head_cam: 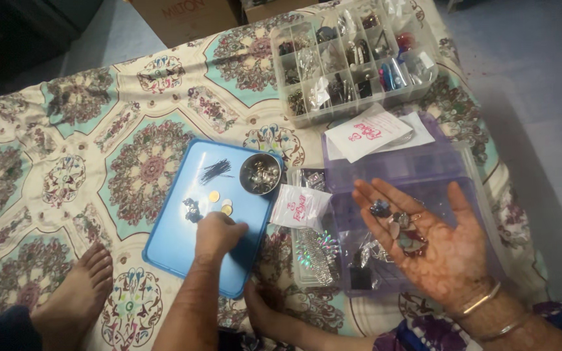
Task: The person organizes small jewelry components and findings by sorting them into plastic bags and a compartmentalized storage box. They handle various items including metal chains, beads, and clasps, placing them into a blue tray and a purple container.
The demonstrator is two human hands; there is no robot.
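A single head-worn camera looks steeply down from above onto a bed covered by a patterned bedspread [86,123], facing forward and away from the wearer, whose body lies along the bottom edge of the frame. It is near enough for the forearms to enter from the bottom, the left hand [218,235] just below frame centre and the right hand [427,240] at lower right. A blue tray [177,240] fills the centre, a clear compartment box [352,55] sits at the top right, and bare floor [535,84] shows along the right edge. There is no second view to share with.
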